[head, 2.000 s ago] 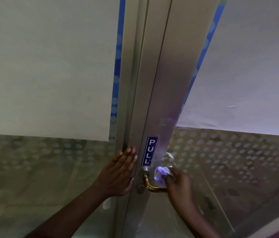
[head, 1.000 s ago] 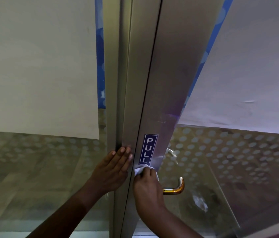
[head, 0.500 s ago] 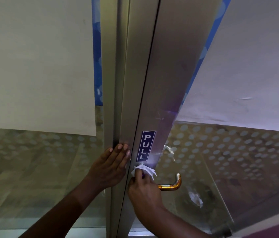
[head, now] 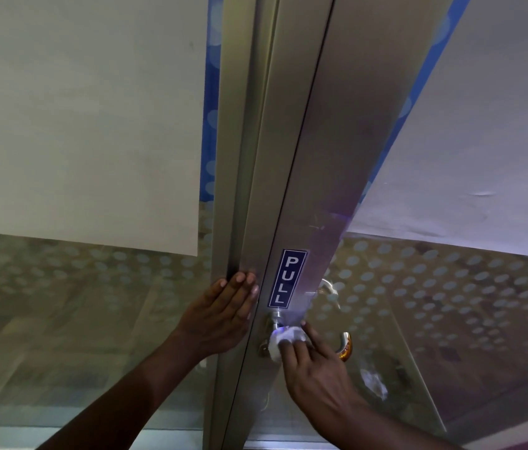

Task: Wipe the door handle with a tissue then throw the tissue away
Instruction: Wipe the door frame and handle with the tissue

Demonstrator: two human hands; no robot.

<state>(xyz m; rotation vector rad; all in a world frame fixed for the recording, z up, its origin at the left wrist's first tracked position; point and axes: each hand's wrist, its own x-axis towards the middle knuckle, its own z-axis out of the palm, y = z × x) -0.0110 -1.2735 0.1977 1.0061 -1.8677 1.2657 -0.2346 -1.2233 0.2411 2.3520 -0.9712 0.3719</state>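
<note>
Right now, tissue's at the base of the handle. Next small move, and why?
Probably slide the crumpled white tissue outward along the brass lever door handle. The right hand presses it near the silver spindle, and the curved tip is bare. The left hand lies flat on the metal door frame.

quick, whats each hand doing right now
Left hand: open, flat against the door frame, holding nothing.
Right hand: fingers pressing the tissue onto the door handle near its base.

Dotted frosted glass (head: pixel 451 303), paper sheets (head: pixel 77 125) (dim light).
</note>
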